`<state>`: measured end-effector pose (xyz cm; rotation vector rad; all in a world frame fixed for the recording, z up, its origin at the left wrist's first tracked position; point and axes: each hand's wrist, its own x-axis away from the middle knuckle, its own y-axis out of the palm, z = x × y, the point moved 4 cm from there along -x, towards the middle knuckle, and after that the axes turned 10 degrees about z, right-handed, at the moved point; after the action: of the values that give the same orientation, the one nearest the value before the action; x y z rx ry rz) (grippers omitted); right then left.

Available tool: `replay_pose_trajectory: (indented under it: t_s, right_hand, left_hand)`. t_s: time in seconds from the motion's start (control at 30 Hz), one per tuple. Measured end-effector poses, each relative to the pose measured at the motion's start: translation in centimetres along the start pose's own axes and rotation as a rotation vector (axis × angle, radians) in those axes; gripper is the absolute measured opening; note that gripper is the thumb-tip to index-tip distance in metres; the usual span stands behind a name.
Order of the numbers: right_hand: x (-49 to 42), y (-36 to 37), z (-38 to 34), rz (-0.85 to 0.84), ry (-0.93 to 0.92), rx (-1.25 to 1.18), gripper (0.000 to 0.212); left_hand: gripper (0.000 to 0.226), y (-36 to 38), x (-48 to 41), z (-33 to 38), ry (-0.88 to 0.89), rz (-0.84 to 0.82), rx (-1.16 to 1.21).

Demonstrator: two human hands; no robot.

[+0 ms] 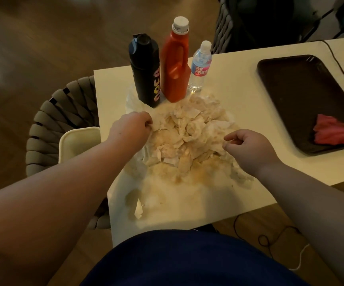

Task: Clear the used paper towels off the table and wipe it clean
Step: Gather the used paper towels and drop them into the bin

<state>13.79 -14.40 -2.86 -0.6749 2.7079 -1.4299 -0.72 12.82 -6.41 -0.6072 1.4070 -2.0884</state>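
The big heap of crumpled, yellow-stained white paper towels (187, 139) lies in the middle of the white counter (239, 96), and its far edge reaches to the feet of the tall black bottle (144, 71), the red plastic jug with white cap (174, 65) and the small clear water bottle (201, 67). The left hand (131, 129) has its fingers (148, 122) curled and pinches the left edge of the heap. The right hand (249, 145) hovers at the right edge with fingers loosely curled, and no paper is seen between them. I think the main danger is the bottles: if the heap is dragged or lifted in one pull, a sheet that lies under or against them can tip one over, most easily the light water bottle. The towels look damp, so they may tear and leave shreds behind. One loose piece (136, 205) lies already at the near left edge and can fall to the floor. The cream plastic bin (78, 141) stands just beside the counter, so a careless sweep may miss it. The pink cloth (336, 133) waits on the dark rectangular tray (303, 96), well apart.
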Motion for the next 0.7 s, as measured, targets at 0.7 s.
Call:
replay_pose_trajectory:
  t_s: [0.7]
  right_hand:
    - [-3.0, 4.6, -2.5, -0.088, -0.124, 0.409, 0.031]
  left_hand:
    - [0.016, -9.4, 4.6, 1.9, 0.017, 0.261, 0.264]
